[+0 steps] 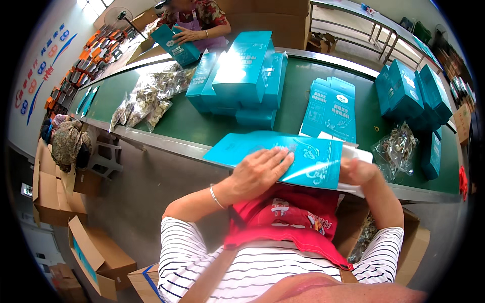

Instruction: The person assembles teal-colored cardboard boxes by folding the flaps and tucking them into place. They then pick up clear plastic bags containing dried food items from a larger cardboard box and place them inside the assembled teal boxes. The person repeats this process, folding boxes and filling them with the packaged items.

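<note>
A teal folding carton lies on its side before me at the bench's near edge, its white inner flaps sticking out at the right end. Across its upper face rests my left hand, fingers stretched out flat. My right hand is at the open right end, by the flaps; its fingers are partly hidden and smeared by motion. Just beyond lies a flattened teal carton. To the right of it sits a clear plastic bag of dried brownish pieces.
A green-topped bench with a metal edge runs across. Teal boxes stand mid-bench, and more boxes at right. Several clear bags lie at left. Opposite, a person handles a teal box. Cardboard boxes stand on the floor.
</note>
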The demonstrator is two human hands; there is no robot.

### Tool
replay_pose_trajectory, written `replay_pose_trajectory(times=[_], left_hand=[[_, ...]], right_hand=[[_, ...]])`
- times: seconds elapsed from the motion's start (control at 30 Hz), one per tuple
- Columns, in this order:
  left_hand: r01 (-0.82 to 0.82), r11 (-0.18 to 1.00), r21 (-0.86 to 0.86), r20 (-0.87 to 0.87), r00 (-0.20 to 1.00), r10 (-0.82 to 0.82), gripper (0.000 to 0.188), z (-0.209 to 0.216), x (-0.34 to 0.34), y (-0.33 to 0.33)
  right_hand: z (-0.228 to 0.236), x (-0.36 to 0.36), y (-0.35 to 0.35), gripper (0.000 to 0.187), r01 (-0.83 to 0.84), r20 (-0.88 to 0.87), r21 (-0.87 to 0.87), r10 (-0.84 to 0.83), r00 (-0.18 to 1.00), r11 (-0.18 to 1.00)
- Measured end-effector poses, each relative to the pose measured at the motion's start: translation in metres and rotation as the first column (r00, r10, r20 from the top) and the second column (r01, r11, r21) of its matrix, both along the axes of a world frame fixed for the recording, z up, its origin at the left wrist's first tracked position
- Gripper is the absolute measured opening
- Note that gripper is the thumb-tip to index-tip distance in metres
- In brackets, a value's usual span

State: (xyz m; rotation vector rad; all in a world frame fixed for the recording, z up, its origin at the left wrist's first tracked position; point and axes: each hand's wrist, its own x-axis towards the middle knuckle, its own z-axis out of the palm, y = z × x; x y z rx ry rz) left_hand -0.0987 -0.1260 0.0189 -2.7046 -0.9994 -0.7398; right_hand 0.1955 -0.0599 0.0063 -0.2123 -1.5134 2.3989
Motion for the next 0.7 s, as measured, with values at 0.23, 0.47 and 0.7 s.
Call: replay_pose_trajectory(times=[0.23,0.47,0.7], left_hand=[[-0.067,0.809,-0.583,0.522,0.733,0.437,0.016,0.013,-0.047,0.009],[0.495,0.660,-0.565,0.811,0.185,0.555,0.018,-0.012,-0.036,0.032],[0.709,0.531,-0.464,0.814,0.106,0.570,0.020,-0.040,-0.042,0.023]], right_hand=[[0.102,0.052,0.019,0.082,0.730,-0.557,0.678,-0.709,0.433,-0.086],[-0.005,-0.048,0.021,0.060,0.697,-0.109,0.315,-0.705,0.701,0.644],[-0.060,-0.073,0.019,0.033,0.481,-0.107,-0.202,-0.508,0.855,0.853]])
